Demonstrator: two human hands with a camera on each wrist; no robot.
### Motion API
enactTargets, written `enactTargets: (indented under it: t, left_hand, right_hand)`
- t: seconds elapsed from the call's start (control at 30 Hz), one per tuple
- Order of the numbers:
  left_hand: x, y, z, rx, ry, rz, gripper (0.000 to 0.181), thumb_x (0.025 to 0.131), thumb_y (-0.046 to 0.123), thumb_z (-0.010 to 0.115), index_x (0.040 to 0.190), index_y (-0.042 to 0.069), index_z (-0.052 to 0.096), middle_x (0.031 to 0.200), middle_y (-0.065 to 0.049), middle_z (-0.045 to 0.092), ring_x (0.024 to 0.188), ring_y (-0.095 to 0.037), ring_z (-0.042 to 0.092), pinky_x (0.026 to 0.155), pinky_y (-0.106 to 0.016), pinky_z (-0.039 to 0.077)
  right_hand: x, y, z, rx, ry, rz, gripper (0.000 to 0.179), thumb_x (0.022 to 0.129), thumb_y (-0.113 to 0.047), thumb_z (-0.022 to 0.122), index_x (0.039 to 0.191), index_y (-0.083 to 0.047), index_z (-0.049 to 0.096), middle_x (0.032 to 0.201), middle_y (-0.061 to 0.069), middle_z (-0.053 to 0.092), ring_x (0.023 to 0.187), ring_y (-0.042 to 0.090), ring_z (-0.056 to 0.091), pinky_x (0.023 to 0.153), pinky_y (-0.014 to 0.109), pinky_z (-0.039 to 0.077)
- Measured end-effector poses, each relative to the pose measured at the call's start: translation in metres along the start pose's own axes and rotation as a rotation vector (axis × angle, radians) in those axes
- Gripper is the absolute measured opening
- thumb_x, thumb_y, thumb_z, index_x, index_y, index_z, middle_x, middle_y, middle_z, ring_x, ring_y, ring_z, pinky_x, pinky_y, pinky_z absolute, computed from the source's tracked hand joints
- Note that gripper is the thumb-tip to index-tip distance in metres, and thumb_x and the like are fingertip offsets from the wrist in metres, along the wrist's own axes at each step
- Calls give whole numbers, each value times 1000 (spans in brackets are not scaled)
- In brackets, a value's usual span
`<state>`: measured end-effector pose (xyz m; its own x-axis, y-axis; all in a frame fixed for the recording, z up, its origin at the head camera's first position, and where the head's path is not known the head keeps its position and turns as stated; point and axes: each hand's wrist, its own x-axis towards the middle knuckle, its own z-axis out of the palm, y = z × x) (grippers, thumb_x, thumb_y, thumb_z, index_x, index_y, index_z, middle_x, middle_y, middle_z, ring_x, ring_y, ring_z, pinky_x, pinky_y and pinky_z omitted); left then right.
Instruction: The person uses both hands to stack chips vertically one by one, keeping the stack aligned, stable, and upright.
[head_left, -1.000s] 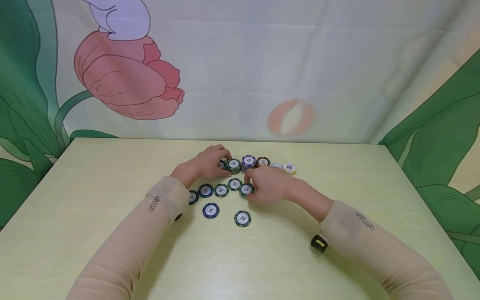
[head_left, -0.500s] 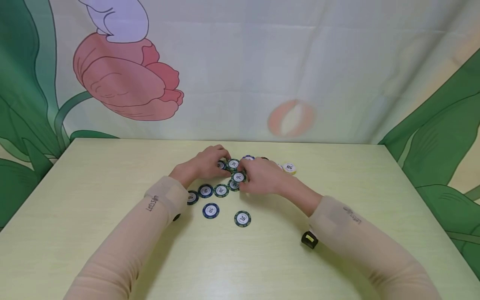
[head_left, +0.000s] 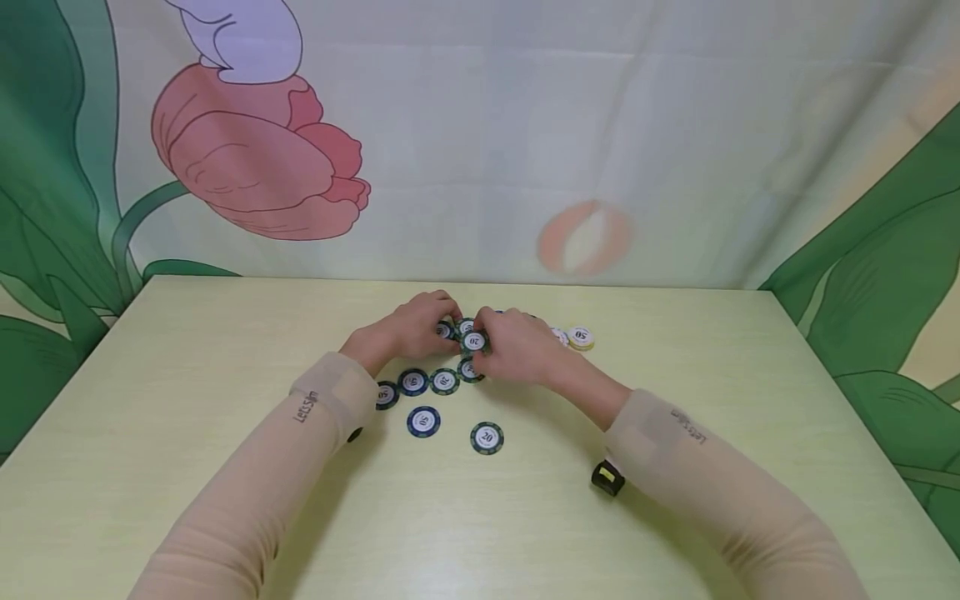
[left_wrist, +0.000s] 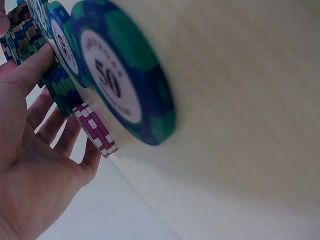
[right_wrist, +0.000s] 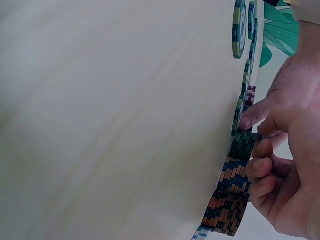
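My right hand [head_left: 517,346] pinches a green 20 poker chip [head_left: 474,342] at the front edge of a stack of green chips [right_wrist: 243,145]. Around the stacks on the left, my left hand [head_left: 416,327] curls, its thumb in front and its fingers behind. In the left wrist view those fingers lie behind a blue-green stack [left_wrist: 62,90] and a short purple-and-white stack [left_wrist: 95,130]. Nearer me lies a loose row, with a blue 50 chip [head_left: 413,382] and a green 20 chip [head_left: 445,381] in it. Another green chip [head_left: 469,369] is partly hidden under my right hand.
A blue-and-orange stack [right_wrist: 234,175] and a brown stack [right_wrist: 225,212] continue the line, then yellow-edged chips [head_left: 581,337] at its right end. A single blue chip [head_left: 423,422] and a green chip [head_left: 487,437] lie nearer on the table [head_left: 525,533]. A printed curtain [head_left: 465,167] hangs behind.
My right hand has lifted the green 20 chip from the right end of the loose row and carried it back and left to the green stack. The left hand has stayed put.
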<state>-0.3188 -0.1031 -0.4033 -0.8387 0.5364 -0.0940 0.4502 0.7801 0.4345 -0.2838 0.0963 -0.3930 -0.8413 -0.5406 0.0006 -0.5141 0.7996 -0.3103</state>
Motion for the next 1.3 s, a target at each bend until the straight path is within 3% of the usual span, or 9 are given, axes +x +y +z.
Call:
enactTargets:
  t: [0.3,0.53,0.67,0.9,1.3]
  left_hand:
    - [0,1,1,16,9,10,34,94,22,76,120,2,65,134,-14,55,120,-31,49,107,-45,40]
    - [0,0,1,24,12,8,35,94,23,76,120,3,66,133,-14,56,120,-31,49,108,-46,40]
    - [-1,-1,1,19,10,6,35,95,23,76,121,2,65,133,-14,56,120,-31,49,109,-46,40]
    - [-1,1,1,13,7,-9,36,94,22,76,122,2,65,133,-14,55,120,-31,48,108,-45,39]
    - [0,-1,0,2,-4,-16,35,95,22,76,122,3,64,133,-13,55,119,-30,48,108,-45,40]
  right_hand:
    - [4,1,6,-48,19,22,32,91,-24,71,116,-6,62,89,1,66,70,15,60,62,31,50]
    - [4,-2,7,-72,42,-6,35,96,-20,68,125,-3,61,97,6,70,71,16,62,63,33,53]
    - [2,-3,5,-55,61,-5,30,95,-18,70,121,-4,63,92,6,70,68,17,60,59,31,50]
    - [2,-2,4,-84,102,-27,14,96,-13,70,108,-7,72,92,3,72,75,17,64,67,34,54]
    - [4,-2,6,-119,165,-52,9,96,-13,70,103,-9,73,87,2,72,72,18,63,61,35,54]
